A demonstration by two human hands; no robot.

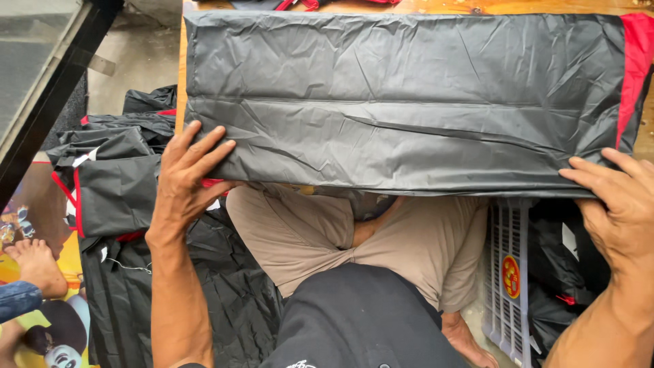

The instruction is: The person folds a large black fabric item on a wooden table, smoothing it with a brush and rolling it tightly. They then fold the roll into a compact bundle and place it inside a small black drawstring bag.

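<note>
The person sat cross-legged on the floor with a long, folded sheet of black fabric [409,102] spread across the low wooden table [477,7] in front of them. The sheet lay flat and creased, folded lengthwise, with a red band [637,61] running down its right end.

The left hand [187,167] rested on the near left corner of the sheet, fingers spread and pressed flat on top, the thumb tucked under the edge, so the corner was pinched loosely rather than gripped in a fist. The right hand [616,201] sat at the near right corner, fingers [589,174] stretched out along the fold and lying on the fabric; whether its thumb had caught the underside I could not quite tell from there, as the edge hid it.

Beside the left arm a pile of folded black pieces with red trim [109,177] was stacked on the floor, with more black fabric [225,300] loose under the forearm. A grey plastic crate [507,272] stood near the right knee. At the far left, another person's bare foot [34,262] rested on a colourful printed mat [27,211].
</note>
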